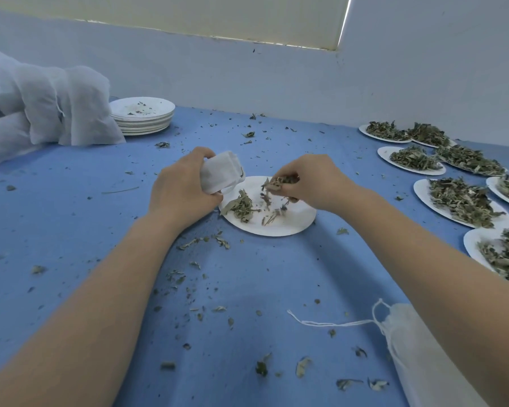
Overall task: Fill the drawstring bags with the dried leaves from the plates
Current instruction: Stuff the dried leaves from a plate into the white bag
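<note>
A white paper plate [288, 223] lies in the middle of the blue table with a small remainder of dried leaves [242, 204] on it. My left hand [180, 186] grips a small white drawstring bag [222, 171] at the plate's left edge, its mouth facing right. My right hand [312, 182] pinches a clump of dried leaves [279, 183] just above the plate, a short way right of the bag's mouth. Some bits are falling from the clump.
Several plates heaped with dried leaves [462, 201] line the right side. A stack of used plates [143, 114] and a pile of white fabric [41, 101] sit at the back left. Another drawstring bag [417, 348] lies near right. Leaf crumbs litter the blue cloth [71, 218].
</note>
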`<state>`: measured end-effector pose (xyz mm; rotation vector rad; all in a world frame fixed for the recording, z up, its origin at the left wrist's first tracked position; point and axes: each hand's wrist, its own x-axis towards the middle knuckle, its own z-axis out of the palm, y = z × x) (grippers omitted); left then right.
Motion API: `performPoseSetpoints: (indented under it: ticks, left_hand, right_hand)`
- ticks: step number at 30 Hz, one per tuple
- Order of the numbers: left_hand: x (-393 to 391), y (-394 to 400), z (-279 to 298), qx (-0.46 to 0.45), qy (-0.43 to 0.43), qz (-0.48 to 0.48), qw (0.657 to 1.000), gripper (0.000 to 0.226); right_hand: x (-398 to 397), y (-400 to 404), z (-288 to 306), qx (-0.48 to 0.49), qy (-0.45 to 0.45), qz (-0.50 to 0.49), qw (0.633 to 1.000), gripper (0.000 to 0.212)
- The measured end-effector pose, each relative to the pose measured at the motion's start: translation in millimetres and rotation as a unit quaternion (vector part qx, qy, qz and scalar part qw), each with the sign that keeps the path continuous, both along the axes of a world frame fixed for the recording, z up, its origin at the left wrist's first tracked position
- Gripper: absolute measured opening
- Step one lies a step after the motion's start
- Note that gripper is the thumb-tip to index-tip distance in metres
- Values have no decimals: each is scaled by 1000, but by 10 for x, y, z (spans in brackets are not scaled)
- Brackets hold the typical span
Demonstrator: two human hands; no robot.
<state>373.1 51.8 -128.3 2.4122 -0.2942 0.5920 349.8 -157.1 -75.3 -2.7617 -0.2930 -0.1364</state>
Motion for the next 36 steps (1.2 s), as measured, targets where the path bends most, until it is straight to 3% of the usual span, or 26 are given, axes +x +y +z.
performPoseSetpoints:
  ticks: [7,15,21,25,29,32,36]
  left_hand:
    - [-31,-69,54,108,-69,5,992,51]
    - [-64,-194,33,12,-64,-48,997,50]
    - [-56,-178,41,-57,-43,-58,996,53]
    - [-59,-167,50,-57,-38,-55,996,53]
    - [-83,-166,56,-55,-45,-56,996,48]
    - [-99,-196,65,-41,-48,-58,996,47]
    - [-132,-271,72,-32,-63,-64,995,47]
  right_hand:
    - [-33,148,274,-71,-92,40,992,18]
    - [-43,382,304,-60,-114,98,987,17]
    - [-79,364,338,62,-15,132,989,32]
    - [-75,330,376,103,94,150,979,26]
    - [-41,349,333,138,7,112,984,10]
    - [-5,383,292,165,-36,79,982,18]
    - [17,427,251,102,-40,61,992,29]
